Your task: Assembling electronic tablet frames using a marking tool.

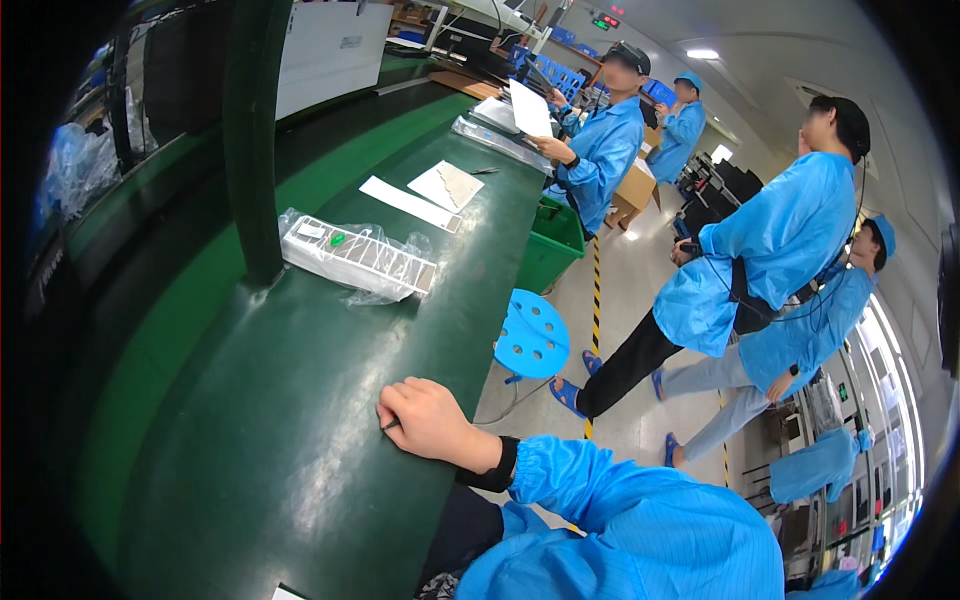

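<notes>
My right hand rests on the green tabletop near its edge, fingers curled closed. A small dark tip pokes out between thumb and fingers; most of what I hold is hidden, and I cannot name it. A black band circles the wrist below the blue sleeve. My left hand is out of sight. Farther along the table lies a long white slotted strip in a clear plastic bag, with a green oval sticker. The edge of a white and black item shows at the bottom of the picture.
Beyond the bag lie a white paper strip, a white sheet and a thin dark tool. A green post rises from the table. Beside it are a blue stool and green bin. Several people in blue smocks stand nearby.
</notes>
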A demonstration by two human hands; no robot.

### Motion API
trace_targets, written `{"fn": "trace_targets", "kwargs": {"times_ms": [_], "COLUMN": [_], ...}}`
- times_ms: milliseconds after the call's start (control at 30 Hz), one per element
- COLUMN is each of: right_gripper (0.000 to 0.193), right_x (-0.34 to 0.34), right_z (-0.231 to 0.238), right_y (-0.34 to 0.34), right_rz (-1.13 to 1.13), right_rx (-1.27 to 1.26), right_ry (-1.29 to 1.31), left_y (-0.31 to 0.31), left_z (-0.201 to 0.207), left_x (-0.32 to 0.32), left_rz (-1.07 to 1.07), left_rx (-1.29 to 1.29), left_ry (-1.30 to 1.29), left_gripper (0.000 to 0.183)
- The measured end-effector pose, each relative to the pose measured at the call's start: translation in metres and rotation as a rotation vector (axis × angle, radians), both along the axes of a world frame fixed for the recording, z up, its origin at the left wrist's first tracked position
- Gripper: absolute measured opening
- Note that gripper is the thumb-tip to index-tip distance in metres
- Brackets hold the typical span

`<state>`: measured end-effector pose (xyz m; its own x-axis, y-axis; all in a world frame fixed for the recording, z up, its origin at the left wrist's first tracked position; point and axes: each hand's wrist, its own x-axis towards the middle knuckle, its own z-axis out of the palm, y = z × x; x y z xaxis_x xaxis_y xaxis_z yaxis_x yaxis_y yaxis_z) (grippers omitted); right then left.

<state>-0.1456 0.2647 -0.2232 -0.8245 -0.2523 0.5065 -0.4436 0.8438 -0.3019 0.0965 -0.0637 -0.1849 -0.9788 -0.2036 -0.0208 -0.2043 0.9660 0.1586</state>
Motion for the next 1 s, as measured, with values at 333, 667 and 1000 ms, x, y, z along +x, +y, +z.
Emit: {"fn": "trace_targets", "kwargs": {"times_ms": [333, 667, 1000], "right_gripper": [0.013, 0.011, 0.012], "right_x": [-0.002, -0.001, 0.001], "right_z": [-0.003, -0.003, -0.002], "right_y": [0.0, 0.001, 0.002], "right_rz": [0.006, -0.003, -0.002], "right_rx": [-0.015, -0.007, -0.018], "right_ry": [0.019, 0.011, -0.01], "left_y": [0.002, -0.006, -0.003], "left_z": [-0.005, -0.016, -0.009], "left_x": [0.0, 0.005, 0.005], "left_rz": [0.026, 0.001, 0.011], "left_rx": [0.026, -0.014, -0.012], "left_ry": [0.033, 0.098, 0.03], "left_gripper": [0.058, 0.059, 0.058]}}
